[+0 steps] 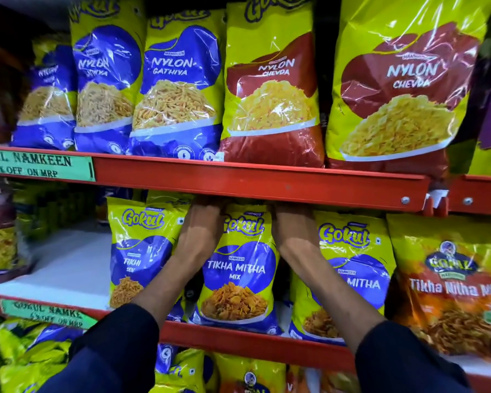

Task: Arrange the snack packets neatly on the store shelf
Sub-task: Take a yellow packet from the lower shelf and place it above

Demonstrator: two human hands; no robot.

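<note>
Red store shelves (261,180) packed with Gokul packets. Tikha Mitha Mix packet (236,268) stands upright on the middle shelf, its top corners pinched between both hands. Left hand (201,219) and right hand (291,222) reach up, fingertips hidden under the shelf lip, grip closed on it. Above: Nylon Gathiya (176,92), Nylon Chevda (272,89).

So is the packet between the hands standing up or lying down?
Standing up. The packet sits on its bottom edge on the shelf, label readable.
</note>
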